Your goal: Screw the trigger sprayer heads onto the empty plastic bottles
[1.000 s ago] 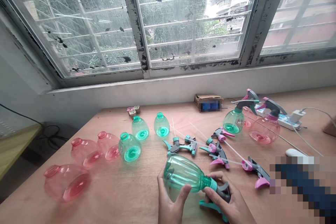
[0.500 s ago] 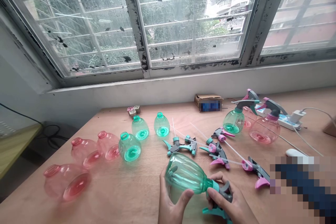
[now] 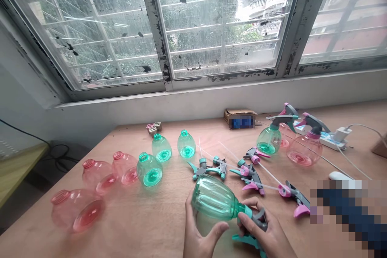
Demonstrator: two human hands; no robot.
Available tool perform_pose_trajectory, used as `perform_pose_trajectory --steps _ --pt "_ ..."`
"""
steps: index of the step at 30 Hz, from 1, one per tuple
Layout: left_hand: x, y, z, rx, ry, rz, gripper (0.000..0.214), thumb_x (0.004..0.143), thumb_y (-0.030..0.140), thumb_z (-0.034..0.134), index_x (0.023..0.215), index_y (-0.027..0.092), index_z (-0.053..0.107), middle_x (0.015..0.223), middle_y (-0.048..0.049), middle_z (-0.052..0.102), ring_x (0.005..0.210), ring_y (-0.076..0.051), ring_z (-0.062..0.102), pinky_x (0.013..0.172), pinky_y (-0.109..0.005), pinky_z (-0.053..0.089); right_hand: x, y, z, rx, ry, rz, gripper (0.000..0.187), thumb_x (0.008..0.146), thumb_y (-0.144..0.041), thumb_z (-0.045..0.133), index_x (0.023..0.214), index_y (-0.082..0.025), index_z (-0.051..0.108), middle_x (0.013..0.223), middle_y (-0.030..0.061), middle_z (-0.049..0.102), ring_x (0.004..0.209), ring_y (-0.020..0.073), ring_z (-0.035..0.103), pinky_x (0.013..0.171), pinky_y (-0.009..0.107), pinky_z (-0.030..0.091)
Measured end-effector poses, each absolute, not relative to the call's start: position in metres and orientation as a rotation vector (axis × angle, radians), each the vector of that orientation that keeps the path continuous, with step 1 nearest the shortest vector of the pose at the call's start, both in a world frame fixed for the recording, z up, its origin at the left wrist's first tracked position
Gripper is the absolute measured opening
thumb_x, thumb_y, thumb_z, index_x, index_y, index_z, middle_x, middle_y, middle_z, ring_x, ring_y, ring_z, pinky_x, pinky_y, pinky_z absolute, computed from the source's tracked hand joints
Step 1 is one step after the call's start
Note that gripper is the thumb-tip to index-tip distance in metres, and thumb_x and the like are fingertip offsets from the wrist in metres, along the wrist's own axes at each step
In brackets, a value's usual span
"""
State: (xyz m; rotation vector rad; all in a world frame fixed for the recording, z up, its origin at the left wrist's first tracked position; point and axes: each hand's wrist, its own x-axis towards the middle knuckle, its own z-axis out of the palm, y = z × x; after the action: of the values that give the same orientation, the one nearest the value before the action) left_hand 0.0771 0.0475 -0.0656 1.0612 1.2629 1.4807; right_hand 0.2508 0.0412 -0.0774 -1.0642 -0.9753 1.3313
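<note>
Near five o'clock of the view, a green bottle (image 3: pixel 214 199) is tilted over the tabletop (image 3: pixel 145 225); the right hand (image 3: pixel 266 229) clamps its spray head (image 3: pixel 260 220), the left hand (image 3: pixel 198 236) spreads around its body, thumb apart.

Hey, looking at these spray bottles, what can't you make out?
Head view: whether the left hand touches the held green bottle; the bottle hides fingertips other than the thumb's.
Head view: part of the held spray head, behind the right hand and past the bottom edge.
Head view: part of the pink bottle standing behind the upright green sprayer.
Head view: what the lower right pixelation covers.
</note>
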Motion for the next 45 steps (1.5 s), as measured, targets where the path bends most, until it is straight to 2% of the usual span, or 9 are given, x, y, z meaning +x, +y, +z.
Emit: perform_pose_trajectory --steps 6,13,18,22,29,32,36,39,45 --pt "0.077 0.047 -0.06 0.987 1.323 1.498 0.092 0.069 0.053 0.087 0.143 0.018 0.047 0.132 -0.0157 0.07 0.129 -0.039 0.062 0.111 -0.046 0.046 0.25 0.039 -0.077 -1.102 -1.071 1.326 0.041 0.084 -0.06 0.08 0.09 -0.022 0.066 0.063 -0.002 0.067 0.061 0.0206 0.064 0.065 0.031 0.05" --pt "0.074 0.051 -0.075 1.113 1.29 1.507 0.086 0.068 0.037 0.091 0.143 0.024 0.052 0.147 -0.0117 0.06 0.142 -0.036 0.05 0.12 -0.044 0.036 0.251 0.042 -0.074 -1.052 -0.873 1.344 0.048 0.078 -0.063 0.084 0.093 -0.021 0.066 0.062 -0.0005 0.067 0.055 0.0199 0.063 0.057 0.03 0.052" --pt "0.075 0.047 -0.067 1.094 1.3 1.47 0.098 0.061 0.043 0.094 0.145 0.022 0.048 0.14 -0.012 0.065 0.136 -0.037 0.056 0.119 -0.045 0.038 0.25 0.041 -0.076 -1.066 -0.983 1.333 0.044 0.082 -0.061 0.082 0.09 -0.021 0.065 0.061 -0.0018 0.066 0.056 0.0197 0.064 0.058 0.029 0.051" --pt "0.076 0.044 -0.061 1.04 1.282 1.498 0.094 0.067 0.053 0.089 0.144 0.02 0.047 0.141 -0.0144 0.064 0.136 -0.038 0.056 0.117 -0.045 0.041 0.25 0.04 -0.077 -1.09 -1.05 1.322 0.042 0.083 -0.06 0.081 0.089 -0.022 0.065 0.062 -0.0016 0.068 0.059 0.0203 0.064 0.062 0.031 0.05" --pt "0.077 0.046 -0.066 1.105 1.355 1.577 0.09 0.066 0.045 0.092 0.143 0.022 0.053 0.153 -0.0127 0.056 0.141 -0.038 0.051 0.122 -0.047 0.036 0.251 0.041 -0.068 -1.096 -1.004 1.306 0.043 0.083 -0.06 0.081 0.094 -0.021 0.067 0.064 -0.0009 0.07 0.064 0.0221 0.066 0.065 0.033 0.054" --pt "0.075 0.048 -0.068 1.115 1.343 1.542 0.086 0.067 0.042 0.092 0.142 0.023 0.055 0.148 -0.0117 0.061 0.142 -0.037 0.051 0.124 -0.047 0.033 0.251 0.042 -0.066 -1.093 -0.976 1.277 0.043 0.082 -0.06 0.082 0.093 -0.021 0.068 0.065 -0.0013 0.069 0.064 0.0216 0.065 0.064 0.032 0.054" --pt "0.075 0.048 -0.064 1.078 1.337 1.505 0.08 0.065 0.041 0.092 0.136 0.023 0.058 0.14 -0.0106 0.067 0.14 -0.036 0.053 0.12 -0.045 0.039 0.25 0.041 -0.066 -1.096 -0.973 1.272 0.041 0.081 -0.059 0.083 0.091 -0.022 0.068 0.065 -0.0017 0.068 0.063 0.0209 0.064 0.064 0.032 0.054" --pt "0.077 0.045 -0.06 1.069 1.327 1.504 0.085 0.066 0.041 0.09 0.141 0.023 0.055 0.143 -0.0112 0.065 0.14 -0.036 0.054 0.118 -0.044 0.041 0.249 0.04 -0.066 -1.097 -0.952 1.292 0.043 0.08 -0.06 0.084 0.09 -0.022 0.068 0.064 -0.0023 0.068 0.062 0.0204 0.065 0.062 0.03 0.054" --pt "0.077 0.041 -0.056 1.015 1.23 1.508 0.086 0.072 0.056 0.083 0.144 0.021 0.051 0.141 -0.0152 0.066 0.137 -0.038 0.057 0.113 -0.044 0.046 0.251 0.039 -0.07 -1.09 -1.005 1.333 0.044 0.081 -0.061 0.083 0.09 -0.022 0.067 0.062 -0.0022 0.067 0.061 0.0187 0.062 0.061 0.028 0.051"
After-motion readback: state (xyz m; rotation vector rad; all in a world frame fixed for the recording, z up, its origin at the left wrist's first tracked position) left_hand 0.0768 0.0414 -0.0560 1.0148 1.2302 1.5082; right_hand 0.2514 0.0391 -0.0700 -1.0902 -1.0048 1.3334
